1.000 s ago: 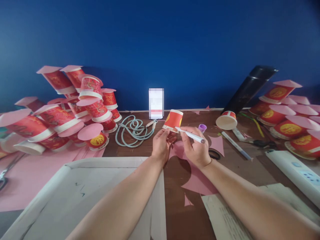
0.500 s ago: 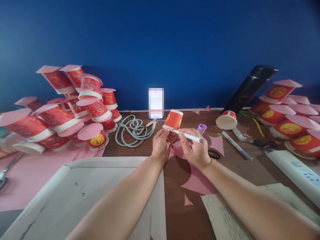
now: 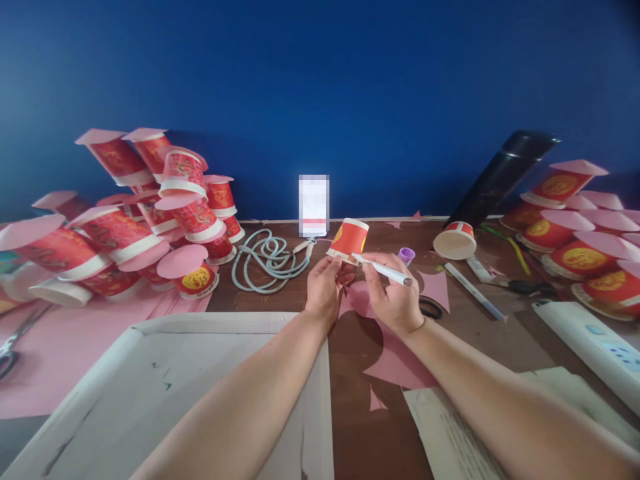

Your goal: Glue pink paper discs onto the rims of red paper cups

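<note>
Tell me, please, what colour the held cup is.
The cup is mainly red with some yellow, best seen in the head view.

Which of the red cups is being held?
The cup in the left hand, at the tip of the pen in the right hand; no hand touches the other cups.

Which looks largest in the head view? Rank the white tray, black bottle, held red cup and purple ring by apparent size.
White tray, partly cut off
Black bottle
Held red cup
Purple ring
</note>
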Demonstrator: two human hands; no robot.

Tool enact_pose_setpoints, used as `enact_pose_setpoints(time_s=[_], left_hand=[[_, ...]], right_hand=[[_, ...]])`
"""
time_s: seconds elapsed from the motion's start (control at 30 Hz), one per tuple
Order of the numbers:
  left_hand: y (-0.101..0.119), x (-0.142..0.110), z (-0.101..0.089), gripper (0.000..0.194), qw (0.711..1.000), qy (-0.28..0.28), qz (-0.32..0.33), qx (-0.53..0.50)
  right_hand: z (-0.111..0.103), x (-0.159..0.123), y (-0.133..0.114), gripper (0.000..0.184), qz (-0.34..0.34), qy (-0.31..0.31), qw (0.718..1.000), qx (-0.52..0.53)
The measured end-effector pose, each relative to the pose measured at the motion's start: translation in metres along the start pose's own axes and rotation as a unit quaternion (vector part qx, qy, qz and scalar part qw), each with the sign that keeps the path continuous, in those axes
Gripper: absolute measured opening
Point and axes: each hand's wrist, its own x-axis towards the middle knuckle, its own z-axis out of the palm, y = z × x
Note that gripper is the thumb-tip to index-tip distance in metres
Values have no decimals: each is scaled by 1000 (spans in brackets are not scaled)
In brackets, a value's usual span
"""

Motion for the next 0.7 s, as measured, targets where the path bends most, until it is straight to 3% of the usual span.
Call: enact_pose_setpoints(time_s=[0.3, 0.7], left_hand=[[-2, 1, -1, 15, 1000, -12, 6, -24], [1, -1, 1, 13, 1000, 6, -5, 0]], right_hand=[[-1, -2, 1, 12, -14, -29, 999, 20], [0, 1, 3, 15, -18, 4, 1000, 8]])
